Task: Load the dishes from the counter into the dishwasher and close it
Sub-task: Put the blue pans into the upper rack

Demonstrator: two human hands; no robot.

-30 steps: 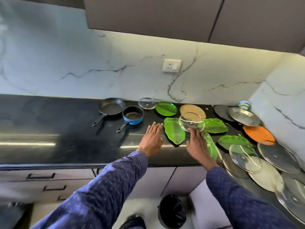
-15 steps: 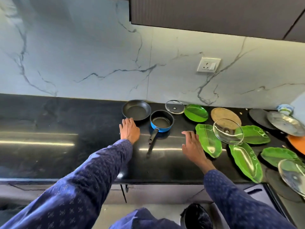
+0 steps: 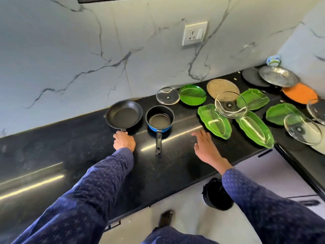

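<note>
On the black counter (image 3: 52,155) sits a black frying pan (image 3: 124,114); my left hand (image 3: 124,140) grips its handle, which is hidden under the fingers. Beside it stands a small blue saucepan (image 3: 159,118) with its black handle pointing toward me. My right hand (image 3: 204,144) hovers flat and open over the counter, just left of a green leaf-shaped plate (image 3: 214,121). Further right lie a second leaf plate (image 3: 255,129), a round green plate (image 3: 192,94), a glass lid (image 3: 168,95) and another glass lid (image 3: 230,104) resting on the plates.
More plates and lids crowd the right corner: a steel plate (image 3: 278,76), an orange plate (image 3: 299,93), a woven mat (image 3: 222,88), several glass lids (image 3: 302,129). A black bin (image 3: 217,194) stands on the floor below. A wall socket (image 3: 194,33) is on the marble backsplash.
My left hand slid down from the pan's rim and closed on its handle. My right hand stayed open near the leaf plate. The view swung left and tilted.
</note>
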